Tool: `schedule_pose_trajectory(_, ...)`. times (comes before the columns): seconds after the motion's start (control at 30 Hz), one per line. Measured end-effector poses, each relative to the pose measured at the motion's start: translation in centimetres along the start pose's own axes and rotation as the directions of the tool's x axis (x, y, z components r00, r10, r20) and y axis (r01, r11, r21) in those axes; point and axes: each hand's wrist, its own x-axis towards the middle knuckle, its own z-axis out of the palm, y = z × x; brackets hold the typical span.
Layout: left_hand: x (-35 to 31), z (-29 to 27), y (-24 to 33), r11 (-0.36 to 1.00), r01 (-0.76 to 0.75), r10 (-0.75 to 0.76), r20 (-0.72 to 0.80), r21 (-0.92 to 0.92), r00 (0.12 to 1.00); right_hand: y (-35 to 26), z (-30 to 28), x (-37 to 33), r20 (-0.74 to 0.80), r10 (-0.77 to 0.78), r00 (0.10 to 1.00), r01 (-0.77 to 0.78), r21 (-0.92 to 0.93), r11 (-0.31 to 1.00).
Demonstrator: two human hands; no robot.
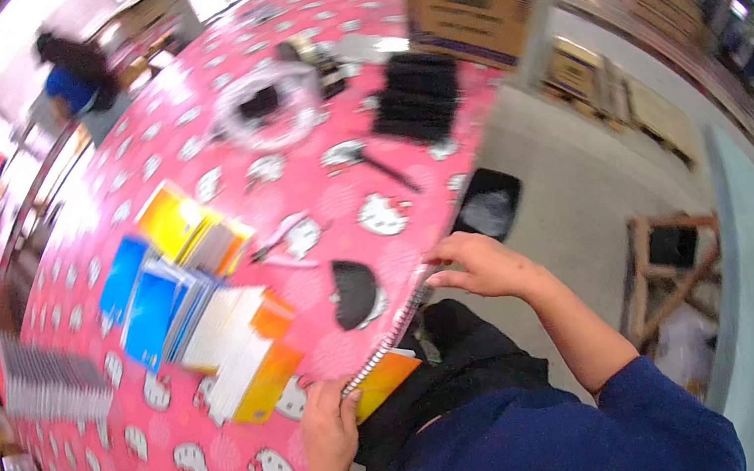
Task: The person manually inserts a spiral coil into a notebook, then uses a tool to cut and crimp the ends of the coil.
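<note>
The tabletop, under a pink cartoon-cat cloth, fills the view beyond both sets of fingers. Fanned stacks of notebooks in blue, yellow and orange lie left of the fingers, a black stack and a clear plastic roll far beyond them. The spiral-bound notebook sits at the tabletop's near edge, spanning the two hands. It looks light, with a thin card cover that should flex, and the wire spine is the stiffest line; best held at both ends of the spine or flat across the cover, not by loose pages. The left hand has its fingers curled over the orange lower corner, thumb on top, pinching it. The right hand rests at the upper end, fingers bent and close together on the spine; whether they actually clamp it I can't tell. Its cover blends into the pink cloth, so its far edge is unclear. A dark curved thing just beyond the fingers is unidentifiable. Fisheye blur hides the small items at the left rim.
</note>
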Motion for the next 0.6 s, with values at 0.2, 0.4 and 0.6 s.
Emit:
schedule_pose_trajectory(0.2,-4.3,-2.9,-0.8,0.933,0.231,-0.154,-0.276,0.275,0.949,-0.9,6.4,7.0,0.089,-0.270,0.959,0.278,-0.087,0.957)
schedule_pose_trajectory(0.4,-4.7,-1.6,-1.2,0.824,0.383,-0.260,-0.323,0.416,0.910,-0.4,8.0,9.0,0.233,-0.279,0.931,0.319,-0.155,0.935)
schedule_pose_trajectory(0.6,-7.2,-0.6,-2.1,0.872,0.351,-0.226,-0.355,0.341,0.907,1.2,8.8,9.6,0.095,-0.377,0.921,0.358,0.171,0.918)
